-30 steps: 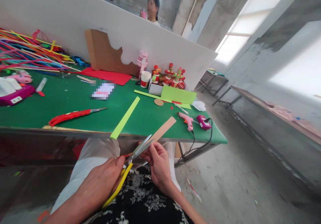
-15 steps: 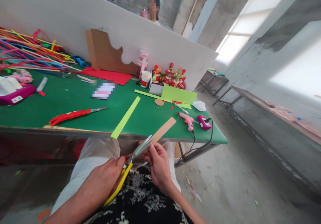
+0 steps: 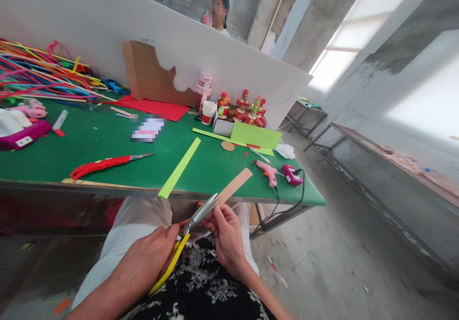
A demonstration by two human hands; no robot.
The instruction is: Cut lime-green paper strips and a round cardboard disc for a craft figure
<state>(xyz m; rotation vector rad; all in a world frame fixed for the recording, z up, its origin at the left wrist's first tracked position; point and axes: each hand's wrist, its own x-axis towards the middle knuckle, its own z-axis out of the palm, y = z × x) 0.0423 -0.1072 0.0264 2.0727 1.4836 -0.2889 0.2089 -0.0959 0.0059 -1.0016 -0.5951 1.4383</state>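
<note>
My left hand (image 3: 152,253) is closed on the yellow-handled scissors (image 3: 201,215) in front of my lap. Their blades point up and to the right, across the near end of a tan paper strip (image 3: 234,185). My right hand (image 3: 227,236) pinches that strip close to the blade tips; its far end reaches over the green table (image 3: 125,138). A bright green strip (image 3: 180,167) lies at the table's front edge. Left of it rest red-handled scissors (image 3: 103,165).
A pink glue gun (image 3: 267,171) and a purple power box (image 3: 292,175) lie at the right. Behind them are a box of red figures (image 3: 247,112) and a paper cup (image 3: 208,112). Pipe cleaners (image 3: 46,79) fill the back left. A person (image 3: 219,12) is beyond the white partition (image 3: 172,38).
</note>
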